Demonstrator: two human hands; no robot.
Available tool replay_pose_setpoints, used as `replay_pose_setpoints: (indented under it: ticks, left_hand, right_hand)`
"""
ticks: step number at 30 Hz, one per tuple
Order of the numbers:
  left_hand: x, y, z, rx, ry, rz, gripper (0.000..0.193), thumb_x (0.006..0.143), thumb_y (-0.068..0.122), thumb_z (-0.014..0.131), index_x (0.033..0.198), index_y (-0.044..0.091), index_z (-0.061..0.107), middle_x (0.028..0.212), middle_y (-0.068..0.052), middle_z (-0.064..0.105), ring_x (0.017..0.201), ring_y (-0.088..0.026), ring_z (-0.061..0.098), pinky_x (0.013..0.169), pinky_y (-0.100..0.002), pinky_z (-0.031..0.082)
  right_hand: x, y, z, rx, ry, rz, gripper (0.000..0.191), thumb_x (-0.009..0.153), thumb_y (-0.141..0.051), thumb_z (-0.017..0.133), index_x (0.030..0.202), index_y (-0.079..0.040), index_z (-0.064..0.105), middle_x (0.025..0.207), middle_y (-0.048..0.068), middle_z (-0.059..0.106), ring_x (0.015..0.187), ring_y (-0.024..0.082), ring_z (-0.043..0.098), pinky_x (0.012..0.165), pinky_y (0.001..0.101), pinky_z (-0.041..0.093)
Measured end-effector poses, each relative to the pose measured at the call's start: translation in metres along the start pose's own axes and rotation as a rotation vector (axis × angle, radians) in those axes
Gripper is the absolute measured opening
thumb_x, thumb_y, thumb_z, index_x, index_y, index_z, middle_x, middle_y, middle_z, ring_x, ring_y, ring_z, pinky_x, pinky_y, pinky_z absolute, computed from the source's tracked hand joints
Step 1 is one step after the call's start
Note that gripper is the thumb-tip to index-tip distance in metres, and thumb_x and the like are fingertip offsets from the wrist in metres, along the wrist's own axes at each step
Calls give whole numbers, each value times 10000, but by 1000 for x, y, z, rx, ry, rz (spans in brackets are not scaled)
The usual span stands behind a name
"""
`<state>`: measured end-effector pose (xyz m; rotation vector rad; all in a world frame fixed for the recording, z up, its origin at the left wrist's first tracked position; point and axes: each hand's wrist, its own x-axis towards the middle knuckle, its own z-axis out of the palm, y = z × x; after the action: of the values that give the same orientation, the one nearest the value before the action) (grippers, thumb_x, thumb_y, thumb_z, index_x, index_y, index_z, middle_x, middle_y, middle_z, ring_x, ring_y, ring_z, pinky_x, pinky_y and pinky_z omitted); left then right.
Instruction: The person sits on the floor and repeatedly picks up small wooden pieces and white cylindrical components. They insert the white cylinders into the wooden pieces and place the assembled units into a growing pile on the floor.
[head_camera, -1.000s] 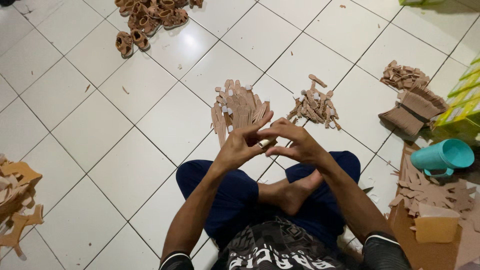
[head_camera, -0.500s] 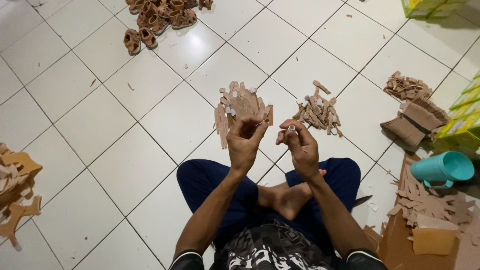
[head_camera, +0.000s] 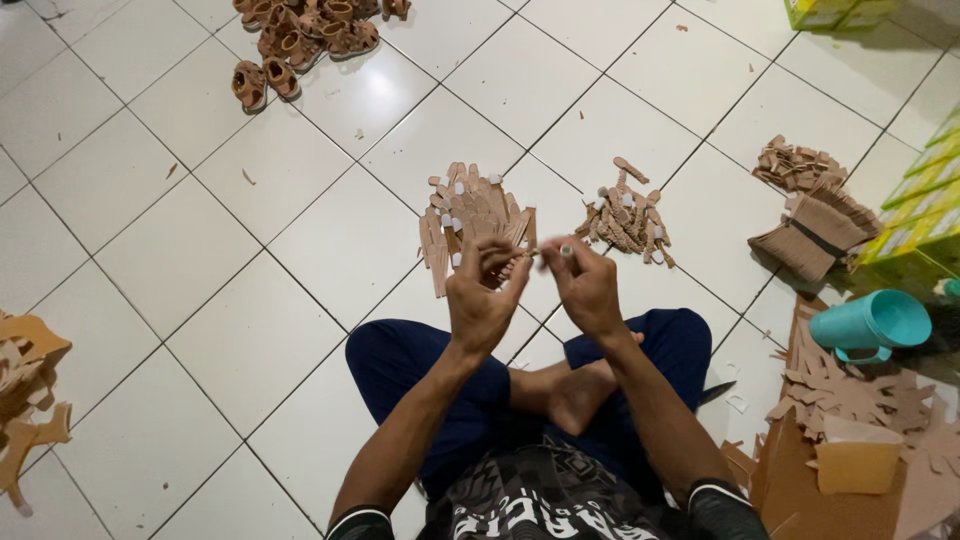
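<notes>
At the far left edge of the white tiled floor (head_camera: 180, 250) lies a heap of tan cut-out scraps (head_camera: 25, 400). Far off, toward the top, sits a cluster of small brown sandals (head_camera: 300, 40). In the middle, the left hand (head_camera: 483, 300) is raised over the crossed legs, its grip pinched together on a thin tan strip (head_camera: 540, 252); the right hand (head_camera: 587, 285) pinches the strip's other end, fingers closed on it. The strip is held in the air between the two hands, just above the floor. Just beyond the hands lie a fan of flat tan strips (head_camera: 470, 215) and, to its right, a smaller pile of tan pieces (head_camera: 625, 220). Farther right rest bundled brown strips (head_camera: 815, 230), a teal cup (head_camera: 870, 322) lying on its side, and cardboard sheets (head_camera: 850, 470).
</notes>
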<state>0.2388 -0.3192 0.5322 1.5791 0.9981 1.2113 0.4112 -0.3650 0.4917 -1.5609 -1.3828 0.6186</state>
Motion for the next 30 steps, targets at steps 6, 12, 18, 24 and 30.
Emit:
replay_pose_setpoints:
  ticks: [6, 12, 18, 24, 30]
  left_hand:
    - [33, -4, -48, 52, -148, 21, 439, 969, 156, 729, 1344, 49, 526, 1067, -158, 775, 919, -225, 799, 758, -315, 633]
    - [8, -9, -29, 237, -266, 248, 679, 851, 221, 792, 1390, -15, 451, 1190, -234, 670, 978, -253, 753, 779, -328, 643]
    - [-9, -7, -17, -302, -143, -92, 531, 985, 253, 724, 1358, -93, 572, 1261, -216, 682, 1167, -232, 685, 985, -372, 591]
    - [-14, -17, 1, -401, -11, -169, 358, 1036, 210, 652, 1238, -80, 699, 1090, -151, 776, 1026, -181, 745, 944, -291, 592]
    - [-2, -4, -10, -360, -68, -262, 316, 1013, 192, 650, 1223, -43, 664, 1015, -118, 795, 953, -151, 752, 874, -249, 589]
  right_hand:
    - [-30, -6, -20, 141, -4, -287, 168, 1058, -242, 721, 1085, -84, 772, 880, -7, 737, 718, 13, 627, 596, 213, 502]
    - [-3, -24, -16, 237, -88, 142, 167, 928, -147, 770, 1050, -35, 779, 743, -62, 625, 619, 18, 454, 529, 201, 348]
    - [-6, -29, -3, 492, 93, 184, 200, 963, -154, 751, 1081, 2, 707, 802, -51, 614, 687, 19, 496, 605, 181, 404]
    - [-18, -33, 12, 543, 47, 73, 220, 959, -100, 716, 1150, 8, 692, 971, -26, 738, 865, 8, 661, 759, 173, 532]
    - [-24, -35, 14, 280, 118, 63, 178, 946, -58, 744, 1115, -2, 751, 822, 22, 716, 606, -9, 504, 503, 155, 356]
